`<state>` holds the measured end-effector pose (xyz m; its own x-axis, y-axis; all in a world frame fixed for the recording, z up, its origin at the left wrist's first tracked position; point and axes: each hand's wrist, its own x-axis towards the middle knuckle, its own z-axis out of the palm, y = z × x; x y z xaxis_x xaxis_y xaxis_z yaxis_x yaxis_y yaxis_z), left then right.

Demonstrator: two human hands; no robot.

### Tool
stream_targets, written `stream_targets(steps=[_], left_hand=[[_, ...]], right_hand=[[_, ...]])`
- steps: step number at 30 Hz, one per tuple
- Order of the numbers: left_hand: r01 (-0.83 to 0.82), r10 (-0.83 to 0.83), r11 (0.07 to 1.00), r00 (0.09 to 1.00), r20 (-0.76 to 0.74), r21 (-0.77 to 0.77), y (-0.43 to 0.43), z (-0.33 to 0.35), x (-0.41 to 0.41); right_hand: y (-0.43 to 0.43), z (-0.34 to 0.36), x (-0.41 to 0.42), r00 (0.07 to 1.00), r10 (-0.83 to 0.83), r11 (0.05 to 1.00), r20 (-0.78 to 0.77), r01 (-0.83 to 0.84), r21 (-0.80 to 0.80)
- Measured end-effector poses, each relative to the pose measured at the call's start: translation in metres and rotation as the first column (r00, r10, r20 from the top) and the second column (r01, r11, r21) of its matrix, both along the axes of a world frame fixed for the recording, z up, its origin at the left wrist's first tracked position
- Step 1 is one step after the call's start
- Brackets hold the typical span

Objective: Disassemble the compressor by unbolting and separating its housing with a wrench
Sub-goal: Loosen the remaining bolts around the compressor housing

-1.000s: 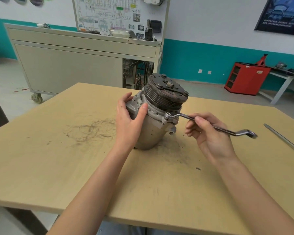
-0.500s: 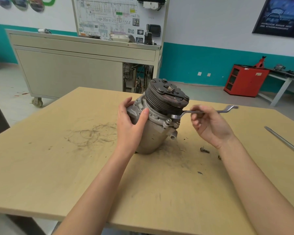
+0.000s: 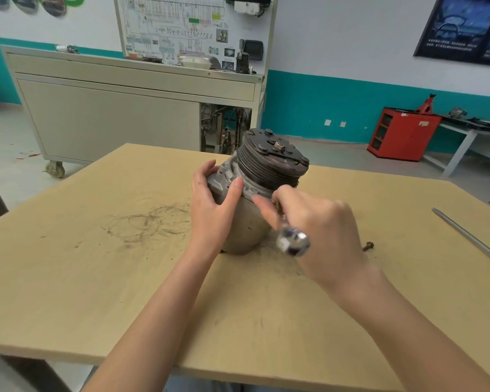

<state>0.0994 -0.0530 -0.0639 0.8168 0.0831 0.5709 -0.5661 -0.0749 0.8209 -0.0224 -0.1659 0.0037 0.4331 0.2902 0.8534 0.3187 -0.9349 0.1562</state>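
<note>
A grey metal compressor [image 3: 246,222] with a dark ribbed pulley [image 3: 272,162] on top stands tilted in the middle of the wooden table [image 3: 68,278]. My left hand [image 3: 212,205] clasps its housing from the left, thumb on the flange. My right hand [image 3: 320,230] is closed around a shiny ring wrench [image 3: 292,241], whose free end points toward me and looks blurred. The wrench's far end is hidden behind my fingers at the flange on the compressor's right side. A loose bolt [image 3: 368,246] lies on the table to the right.
A long screwdriver [image 3: 467,236] with a red handle lies near the table's right edge. Behind the table stands a wheeled beige training bench [image 3: 111,114] with a wiring board. A red cabinet [image 3: 402,134] and a white bench are at the far right.
My right hand swung the wrench from pointing right to pointing toward me, around the flange bolt. My left hand kept its hold on the housing. The view shifted slightly.
</note>
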Motion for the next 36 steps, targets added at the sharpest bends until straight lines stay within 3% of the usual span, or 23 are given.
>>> stream_targets(steps=[2, 4, 6, 7, 8, 9, 10, 11, 13, 16, 19, 21, 24, 27, 29, 32, 36], left_hand=[[0.01, -0.01, 1.0, 1.0, -0.013, -0.004, 0.0, 0.0, 0.0], [-0.001, 0.001, 1.0, 1.0, 0.004, -0.004, 0.0, 0.0, 0.0], [-0.004, 0.004, 1.0, 1.0, 0.015, -0.015, 0.0, 0.0, -0.001], [0.002, -0.002, 1.0, 1.0, 0.011, -0.021, 0.0, 0.0, -0.001], [0.004, -0.004, 1.0, 1.0, 0.007, -0.022, 0.0, 0.0, -0.001], [0.001, -0.001, 1.0, 1.0, 0.006, -0.02, 0.0, 0.001, -0.001], [-0.001, 0.001, 1.0, 1.0, 0.006, -0.018, 0.0, 0.001, -0.001], [0.0, 0.0, 1.0, 1.0, 0.004, -0.019, -0.001, 0.001, 0.0], [0.007, -0.007, 1.0, 1.0, -0.001, -0.022, -0.001, 0.0, 0.0], [0.013, -0.013, 1.0, 1.0, -0.006, -0.024, -0.001, 0.001, -0.002], [0.014, -0.014, 1.0, 1.0, -0.005, -0.028, -0.001, 0.002, -0.002], [0.014, -0.014, 1.0, 1.0, -0.004, -0.028, -0.001, 0.002, -0.002], [0.015, -0.015, 1.0, 1.0, -0.006, -0.02, -0.001, 0.002, -0.001], [0.011, -0.011, 1.0, 1.0, -0.013, -0.024, -0.001, 0.003, -0.002], [0.01, -0.01, 1.0, 1.0, -0.014, -0.025, -0.001, 0.003, -0.003], [0.01, -0.01, 1.0, 1.0, -0.004, -0.025, -0.001, 0.003, -0.003], [0.004, -0.004, 1.0, 1.0, 0.005, -0.02, -0.001, 0.003, -0.002]], right_hand=[[0.005, -0.008, 0.002, 0.99, -0.104, 0.99, 0.096, 0.113, -0.089], [0.002, -0.017, 0.005, 0.977, -0.115, 0.989, 0.179, 0.129, -0.069], [-0.014, -0.03, 0.009, 0.986, 0.085, 0.988, 0.144, -0.102, 0.113], [-0.027, -0.034, 0.009, 0.958, 0.279, 0.906, 0.069, -0.287, 0.31], [-0.04, -0.035, 0.01, 0.872, 0.49, 0.721, 0.007, -0.41, 0.558], [-0.053, -0.035, 0.013, 0.735, 0.677, 0.47, -0.018, -0.414, 0.779], [-0.065, -0.034, 0.019, 0.584, 0.811, 0.229, -0.003, -0.314, 0.921], [-0.076, -0.033, 0.029, 0.458, 0.888, 0.047, 0.041, -0.178, 0.983], [-0.088, -0.031, 0.051, 0.272, 0.957, -0.125, 0.106, 0.056, 0.991], [-0.092, -0.03, 0.077, 0.134, 0.966, -0.245, 0.223, 0.18, 0.953], [-0.097, -0.025, 0.083, 0.166, 0.968, -0.212, 0.19, 0.128, 0.969], [-0.099, -0.019, 0.074, 0.311, 0.943, -0.14, 0.116, 0.057, 0.988], [-0.091, -0.006, 0.052, 0.659, 0.745, 0.191, -0.102, -0.065, 0.979], [-0.069, 0.002, 0.031, 0.778, 0.601, 0.467, -0.184, -0.155, 0.87], [-0.053, 0.003, 0.021, 0.83, 0.524, 0.622, -0.192, -0.219, 0.752], [-0.036, 0.003, 0.011, 0.921, 0.379, 0.87, -0.087, -0.323, 0.371], [-0.024, -0.004, 0.005, 0.975, 0.219, 0.974, 0.047, -0.221, 0.049]])
